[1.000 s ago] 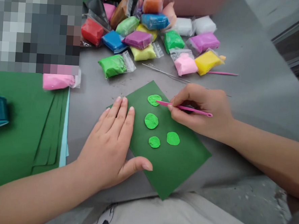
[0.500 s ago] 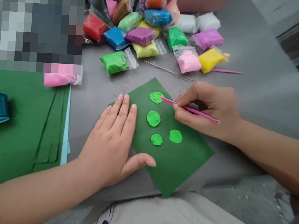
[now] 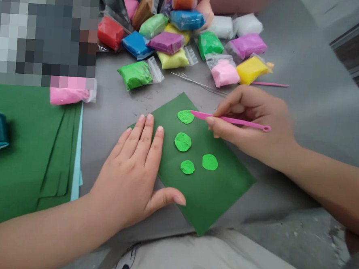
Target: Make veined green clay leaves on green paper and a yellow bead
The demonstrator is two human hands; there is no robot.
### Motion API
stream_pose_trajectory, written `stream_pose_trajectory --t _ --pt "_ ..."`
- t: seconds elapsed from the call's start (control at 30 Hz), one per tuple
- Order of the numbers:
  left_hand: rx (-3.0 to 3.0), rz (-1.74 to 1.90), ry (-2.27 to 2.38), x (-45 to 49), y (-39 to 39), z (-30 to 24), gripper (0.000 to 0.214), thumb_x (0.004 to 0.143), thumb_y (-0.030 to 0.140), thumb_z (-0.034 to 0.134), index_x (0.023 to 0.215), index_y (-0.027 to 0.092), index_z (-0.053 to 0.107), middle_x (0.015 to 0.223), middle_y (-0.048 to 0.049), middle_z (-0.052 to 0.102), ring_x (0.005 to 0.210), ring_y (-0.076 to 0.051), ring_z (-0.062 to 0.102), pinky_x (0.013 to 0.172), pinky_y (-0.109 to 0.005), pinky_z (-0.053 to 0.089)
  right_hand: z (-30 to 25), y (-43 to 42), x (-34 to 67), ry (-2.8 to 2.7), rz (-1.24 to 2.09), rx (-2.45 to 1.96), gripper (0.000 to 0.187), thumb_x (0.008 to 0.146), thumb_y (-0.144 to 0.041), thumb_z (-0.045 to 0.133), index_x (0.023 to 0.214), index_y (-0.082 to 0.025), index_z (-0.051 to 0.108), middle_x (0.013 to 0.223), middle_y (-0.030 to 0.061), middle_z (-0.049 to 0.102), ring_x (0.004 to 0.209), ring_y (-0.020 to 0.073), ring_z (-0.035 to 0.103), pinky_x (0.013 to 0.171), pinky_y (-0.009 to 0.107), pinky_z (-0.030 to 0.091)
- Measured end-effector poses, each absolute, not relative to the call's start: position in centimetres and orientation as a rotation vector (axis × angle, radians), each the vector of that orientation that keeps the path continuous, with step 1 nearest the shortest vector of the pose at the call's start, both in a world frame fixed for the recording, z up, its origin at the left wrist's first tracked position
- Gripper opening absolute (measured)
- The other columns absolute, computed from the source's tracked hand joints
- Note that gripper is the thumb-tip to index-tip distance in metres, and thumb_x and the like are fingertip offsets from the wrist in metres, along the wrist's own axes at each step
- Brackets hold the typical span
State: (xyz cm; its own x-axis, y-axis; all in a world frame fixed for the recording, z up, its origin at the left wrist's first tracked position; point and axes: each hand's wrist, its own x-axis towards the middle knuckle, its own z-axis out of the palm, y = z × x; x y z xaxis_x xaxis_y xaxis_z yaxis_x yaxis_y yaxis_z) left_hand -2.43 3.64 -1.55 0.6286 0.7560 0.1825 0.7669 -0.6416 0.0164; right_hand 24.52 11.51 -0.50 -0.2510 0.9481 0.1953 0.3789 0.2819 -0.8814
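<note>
My left hand (image 3: 134, 172) lies flat with fingers stretched out on the left edge of a dark green paper sheet (image 3: 218, 193), pressing it to the grey table. Several flat light-green clay discs sit on the sheet; the top disc (image 3: 186, 116) is nearest the tool. My right hand (image 3: 253, 122) is closed in a pinch on a thin pink plastic modelling tool (image 3: 229, 119), held nearly level, its tip at the right edge of the top disc. Another disc (image 3: 183, 142) lies just below, and two smaller discs (image 3: 210, 162) lower down.
Many bagged clay blocks in mixed colours are piled at the back, among them a green bag (image 3: 136, 74) and a yellow bag (image 3: 252, 69). A second pink tool (image 3: 270, 84) and a metal needle (image 3: 197, 84) lie near them. Green paper stack (image 3: 22, 157) and a pink bag (image 3: 68, 95) sit left.
My right hand has lifted and turned the pink tool from a downward slant to almost level, its tip staying by the top disc. My left hand has stayed put.
</note>
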Motion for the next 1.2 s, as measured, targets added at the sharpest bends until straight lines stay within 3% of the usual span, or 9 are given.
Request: stream_pose_trajectory --t 0.2,0.3,0.43,0.6,0.77,0.9,1.2 --pt "-2.681 -0.14 -1.329 -2.1 2.7 -0.6 0.112 0.103 0.087 0.029 0.16 -0.007 0.05 0.163 -0.0433 0.047 0.145 -0.058 0.055 0.109 -0.064 0.049 0.5 11.8 24.3 -1.881 0.728 -1.236 0.006 0.09 -0.026 0.084 0.086 -0.03 0.081 0.089 -0.0015 0.083 0.081 0.0231 0.079 0.075 0.04 0.065" --pt "-2.631 -0.131 -1.329 -1.9 2.7 -0.4 0.115 0.097 0.092 0.036 0.156 -0.003 0.059 0.154 -0.0399 0.057 0.127 -0.054 0.064 0.1 -0.062 0.052 0.8 12.1 24.3 -1.977 0.662 -1.184 0.005 0.093 -0.025 0.08 0.091 -0.03 0.08 0.095 -0.0005 0.085 0.084 0.0229 0.079 0.074 0.039 0.064" --pt "-2.591 -0.176 -1.315 -1.9 2.8 -0.3 0.112 0.097 0.092 0.031 0.151 0.001 0.067 0.137 -0.035 0.068 0.105 -0.046 0.067 0.09 -0.058 0.053 1.5 12.9 25.0 -2.138 0.486 -1.144 0.012 0.094 -0.021 0.073 0.088 -0.03 0.079 0.094 0.0031 0.081 0.087 0.0235 0.077 0.075 0.039 0.061" --pt "-2.604 -0.258 -1.308 -2.3 2.9 -0.5 0.109 0.099 0.091 0.027 0.149 0.004 0.07 0.126 -0.0303 0.069 0.108 -0.045 0.068 0.092 -0.059 0.055 2.5 14.1 25.7 -2.252 0.551 -1.232 0.015 0.08 -0.014 0.077 0.078 -0.029 0.077 0.078 -0.0003 0.076 0.072 0.0219 0.071 0.063 0.038 0.052" --pt "-2.666 -0.303 -1.243 -2.8 3.5 -0.9 0.113 0.093 0.095 0.037 0.148 0.001 0.068 0.129 -0.0298 0.068 0.135 -0.06 0.061 0.104 -0.069 0.057 3.6 15.9 24.9 -2.332 0.574 -1.346 0.019 0.073 -0.011 0.083 0.068 -0.026 0.073 0.065 -0.002 0.069 0.064 0.0182 0.065 0.053 0.034 0.04" --pt "-2.68 -0.289 -1.229 -3.0 3.6 -0.9 0.115 0.091 0.096 0.041 0.148 0.0 0.068 0.135 -0.0325 0.067 0.135 -0.064 0.062 0.102 -0.071 0.06 4.4 17.0 23.8 -2.324 0.587 -1.427 0.029 0.064 -0.003 0.084 0.067 -0.024 0.064 0.065 -0.0025 0.067 0.06 0.0147 0.061 0.045 0.03 0.035" --pt "-2.658 -0.259 -1.255 -3.0 3.4 -1.1 0.114 0.09 0.097 0.045 0.152 0.004 0.066 0.142 -0.0316 0.067 0.139 -0.062 0.061 0.106 -0.069 0.059 3.1 16.5 23.9 -2.146 0.848 -1.242 0.026 0.069 -0.002 0.07 0.075 -0.026 0.061 0.066 -0.0026 0.066 0.055 0.0107 0.054 0.045 0.027 0.037"
